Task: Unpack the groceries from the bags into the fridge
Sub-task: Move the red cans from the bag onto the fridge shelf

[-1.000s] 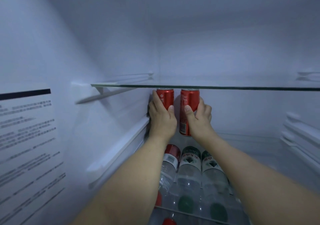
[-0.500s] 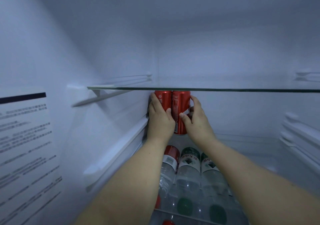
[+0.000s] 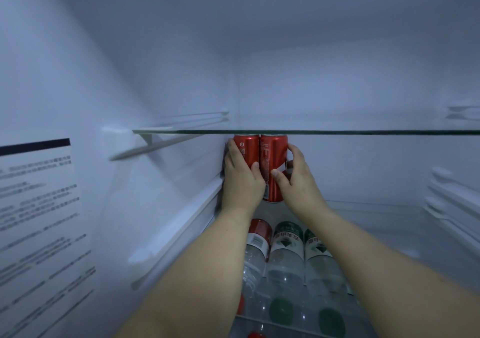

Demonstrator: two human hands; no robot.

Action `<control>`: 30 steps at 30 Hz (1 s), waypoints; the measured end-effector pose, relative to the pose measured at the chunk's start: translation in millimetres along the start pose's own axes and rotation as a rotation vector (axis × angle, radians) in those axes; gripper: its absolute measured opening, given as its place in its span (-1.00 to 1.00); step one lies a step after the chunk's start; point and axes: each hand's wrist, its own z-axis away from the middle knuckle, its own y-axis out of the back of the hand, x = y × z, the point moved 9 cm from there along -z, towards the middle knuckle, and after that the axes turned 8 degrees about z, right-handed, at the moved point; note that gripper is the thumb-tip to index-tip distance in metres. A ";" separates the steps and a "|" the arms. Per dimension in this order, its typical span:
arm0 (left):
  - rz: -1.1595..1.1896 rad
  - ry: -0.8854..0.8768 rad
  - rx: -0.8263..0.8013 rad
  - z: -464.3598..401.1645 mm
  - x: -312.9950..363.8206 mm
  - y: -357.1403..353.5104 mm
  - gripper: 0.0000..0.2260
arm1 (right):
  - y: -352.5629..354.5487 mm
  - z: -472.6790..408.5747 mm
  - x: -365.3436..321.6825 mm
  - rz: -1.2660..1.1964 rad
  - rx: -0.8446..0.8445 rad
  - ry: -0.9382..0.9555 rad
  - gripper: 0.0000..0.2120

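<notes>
As cans now touch | L hand (image 3: 242,181) grips L can (image 3: 248,148) | R hand (image 3: 296,179) grips R can (image 3: 272,166)

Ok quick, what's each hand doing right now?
Left hand: holding the left red can.
Right hand: holding the right red can.

head view sits close inside the fridge (image 3: 181,52) — facing its back wall, angled slightly down
</notes>
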 end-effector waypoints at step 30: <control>-0.395 -0.107 -0.460 117.3 93.5 86.6 -0.51 | 89.2 174.5 -98.2 0.828 -0.484 -0.159 -0.41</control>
